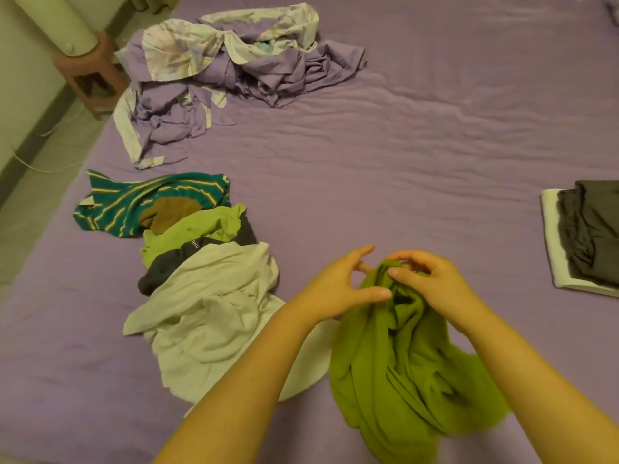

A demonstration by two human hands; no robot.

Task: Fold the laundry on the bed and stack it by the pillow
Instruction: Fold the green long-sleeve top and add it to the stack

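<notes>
An olive-green garment (398, 366) hangs bunched above the purple bed sheet (418, 155), lifted at its top edge. My left hand (338, 289) pinches that top edge from the left with thumb and fingers. My right hand (432, 283) grips the same edge from the right, fingers curled into the cloth. To the left lies a loose pile: a white garment (207, 313), a dark grey one (164, 269), a lime-green one (197, 229), a brown piece (170, 212) and a teal striped shirt (140, 202). A folded stack, dark grey garment (593, 232) on a white one (556, 259), sits at the right edge.
A crumpled purple and floral bedding heap (227, 72) lies at the far left of the bed. Beyond the bed's left edge stand a brown stool (90, 75) holding a pale cylinder (57, 25), with a white cable (43, 165) on the floor.
</notes>
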